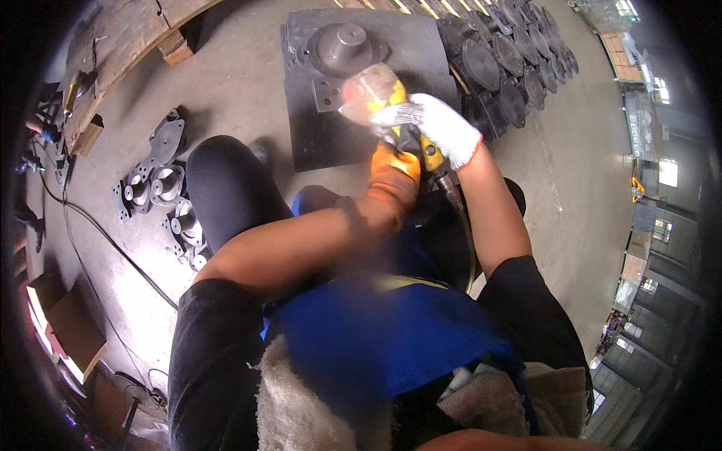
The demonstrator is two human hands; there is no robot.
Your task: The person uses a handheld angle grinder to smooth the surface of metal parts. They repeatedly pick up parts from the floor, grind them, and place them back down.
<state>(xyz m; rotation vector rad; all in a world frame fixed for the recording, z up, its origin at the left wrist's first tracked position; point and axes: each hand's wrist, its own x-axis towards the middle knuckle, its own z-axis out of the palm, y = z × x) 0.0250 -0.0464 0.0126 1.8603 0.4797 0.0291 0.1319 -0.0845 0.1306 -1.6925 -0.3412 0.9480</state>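
Note:
Both of my gloved hands are closed around a yellow hand-held power tool (432,154). My left hand (395,165), in an orange glove, grips its lower handle. My right hand (436,124), in a white knit glove, wraps round the body near the head. The tool's rounded, pale head (376,90) is blurred, so its exact kind cannot be told. A dark hose (459,199) runs from the handle end down between my legs. Just beyond the tool lies a dark metal plate (323,135), bearing a round flanged metal part (346,49) with a raised central boss.
Many dark metal castings (511,60) stand in rows at the far right. Several flanged parts (165,184) lie on the floor beside my left knee. A wooden bench (124,45) is at far left, with a black cable (113,240) below it. A person's hand (49,134) shows at the left edge.

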